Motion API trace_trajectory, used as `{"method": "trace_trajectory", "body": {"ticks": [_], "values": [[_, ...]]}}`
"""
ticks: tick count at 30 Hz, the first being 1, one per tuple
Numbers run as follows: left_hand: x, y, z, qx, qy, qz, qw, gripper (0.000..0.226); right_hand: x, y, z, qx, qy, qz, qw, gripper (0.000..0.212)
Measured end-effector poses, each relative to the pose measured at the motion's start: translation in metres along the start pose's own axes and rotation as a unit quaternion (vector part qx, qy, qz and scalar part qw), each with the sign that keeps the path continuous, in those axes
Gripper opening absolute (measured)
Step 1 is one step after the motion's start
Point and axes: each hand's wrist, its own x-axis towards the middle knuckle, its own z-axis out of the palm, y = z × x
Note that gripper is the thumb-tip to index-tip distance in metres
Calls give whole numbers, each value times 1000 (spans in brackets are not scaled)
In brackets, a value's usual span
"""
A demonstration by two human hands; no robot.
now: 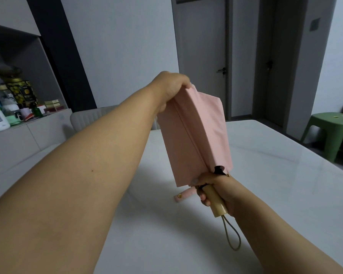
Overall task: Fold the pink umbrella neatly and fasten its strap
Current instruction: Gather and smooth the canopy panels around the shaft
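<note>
The pink umbrella (194, 135) is collapsed and held up in the air over the white table (265, 184), its canopy hanging in flat loose panels. My left hand (172, 89) pinches the top end of the canopy. My right hand (216, 186) grips the pale wooden handle (218, 204) at the bottom, with a cord loop (233, 234) dangling below it. The pink strap (183, 194) with a gold snap sticks out loose to the left of the handle, unfastened.
A grey sideboard (28, 133) at the left carries several jars, tins and bottles. A pale chair back (91, 117) stands at the table's far edge. A green plastic stool (331, 131) is at the right, with closed doors behind.
</note>
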Motion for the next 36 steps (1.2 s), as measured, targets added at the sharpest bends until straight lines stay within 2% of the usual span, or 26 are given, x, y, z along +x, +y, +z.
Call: {"method": "trace_trajectory", "body": {"ticks": [3,5,7,9,13,16,18,22,24,27,29,31,36], "values": [[3,0,-7,-95,-8,-15,995,26,0,-3,-3,-4,-4,-11,1000,6],[2,1,-12,-104,-22,-13,994,24,0,-4,-5,-9,-4,-19,1000,7],[-1,3,-15,-47,-38,-10,998,10,1,-4,-7,-23,-4,-20,1000,6],[-2,6,-17,26,-55,-13,998,18,3,-1,-6,-37,-1,-17,999,10],[-6,15,-22,178,-86,-27,980,8,6,3,-4,-51,8,-6,999,9],[-6,18,-27,142,-112,-42,983,8,6,3,-4,-54,13,-9,998,17],[-5,17,-29,91,-127,-46,987,8,5,2,-5,-57,23,-19,998,15],[-5,15,-32,78,-119,-26,989,1,5,2,-5,-50,21,-30,998,7],[-4,15,-33,84,-107,-14,991,11,7,4,-7,-52,20,-32,998,19],[-4,15,-32,66,-83,-5,994,14,6,2,-5,-44,19,-33,998,7],[-5,15,-31,90,-55,3,994,16,7,2,-6,-40,20,-29,999,16],[-8,16,-27,141,-38,20,989,22,7,3,-5,-37,28,-29,999,10],[-24,21,-8,236,-79,41,968,38,8,4,-5,-29,48,-25,998,6]]}}
